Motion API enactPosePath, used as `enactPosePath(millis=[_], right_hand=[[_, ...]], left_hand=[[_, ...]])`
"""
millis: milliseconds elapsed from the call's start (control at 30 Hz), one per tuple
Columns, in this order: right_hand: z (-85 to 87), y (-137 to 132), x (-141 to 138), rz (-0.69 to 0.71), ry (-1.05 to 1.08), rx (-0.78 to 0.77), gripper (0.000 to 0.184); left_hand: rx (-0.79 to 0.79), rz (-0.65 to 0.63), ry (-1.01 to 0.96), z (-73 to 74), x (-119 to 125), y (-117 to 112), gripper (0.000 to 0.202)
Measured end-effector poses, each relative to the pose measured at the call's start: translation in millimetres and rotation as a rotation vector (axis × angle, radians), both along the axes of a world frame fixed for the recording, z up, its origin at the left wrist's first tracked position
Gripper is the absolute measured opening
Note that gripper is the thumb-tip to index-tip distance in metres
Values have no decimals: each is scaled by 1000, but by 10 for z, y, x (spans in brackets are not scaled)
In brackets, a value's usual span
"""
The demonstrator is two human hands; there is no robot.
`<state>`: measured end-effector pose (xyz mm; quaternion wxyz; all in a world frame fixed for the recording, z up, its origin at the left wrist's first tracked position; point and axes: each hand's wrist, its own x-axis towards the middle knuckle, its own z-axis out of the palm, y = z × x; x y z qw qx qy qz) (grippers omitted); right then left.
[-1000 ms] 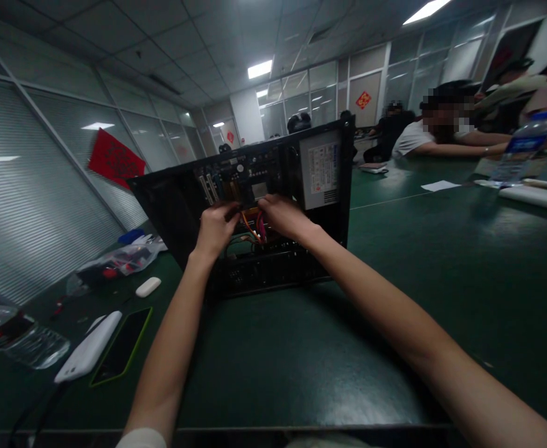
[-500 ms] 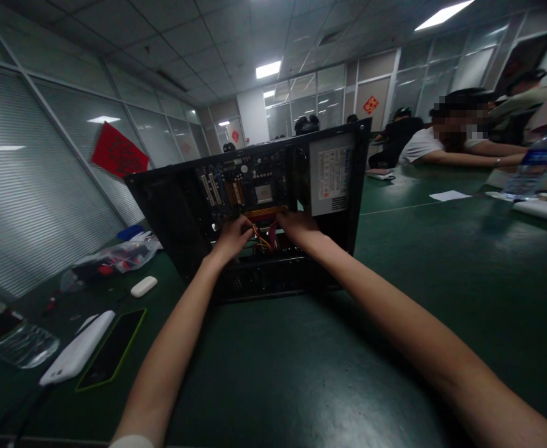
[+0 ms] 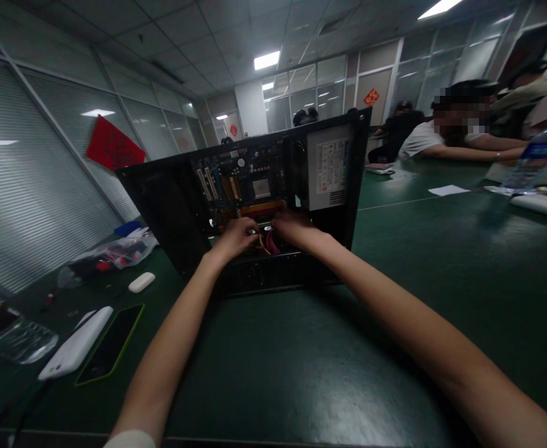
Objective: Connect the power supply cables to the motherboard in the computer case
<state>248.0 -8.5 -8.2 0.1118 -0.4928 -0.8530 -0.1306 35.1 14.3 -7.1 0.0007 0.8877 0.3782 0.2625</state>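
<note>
An open black computer case [image 3: 161, 211] stands on the table with its inside facing me, showing a motherboard [image 3: 260, 169] and a silver power supply [image 3: 330, 167]. Both my hands reach into its lower middle. My left hand [image 3: 236, 239] is closed, its thumb and fingers pinched at a bundle of yellow, red and purple cables [image 3: 270, 241]. Just right of that bundle is my right hand [image 3: 296, 228], its fingers curled inward beneath a red-and-orange strip [image 3: 266, 209]. The right fingertips are partly hidden, and what they grip cannot be made out.
To the left on the green table [image 3: 273, 361] lie a green-edged phone [image 3: 111, 345], a white power bank [image 3: 76, 343], a white earbud case [image 3: 141, 282], a plastic bag [image 3: 109, 256] and a water bottle [image 3: 14, 333]. Another person [image 3: 460, 137] sits at the right, near a bottle [image 3: 537, 158].
My left hand has shifted slightly right toward the cables, and my right hand has moved slightly left. The whole view has shifted a little; the case stays standing.
</note>
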Motion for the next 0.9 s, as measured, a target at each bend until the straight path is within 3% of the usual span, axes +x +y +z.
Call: enactPosePath(millis=[200, 400, 533, 667, 900], right_hand=[[114, -35, -32, -33, 91, 47, 33], [173, 102, -66, 2, -12, 142, 37], [102, 193, -83, 67, 16, 79, 34], [3, 234, -79, 62, 64, 22, 32], [-39, 154, -94, 84, 80, 30, 33]], left_hand=[[95, -22, 64, 85, 4, 83, 11], [170, -28, 113, 242, 13, 303, 15], [158, -77, 105, 127, 30, 380, 12], [139, -49, 101, 3, 26, 393, 10], [117, 18, 90, -10, 58, 346, 13]])
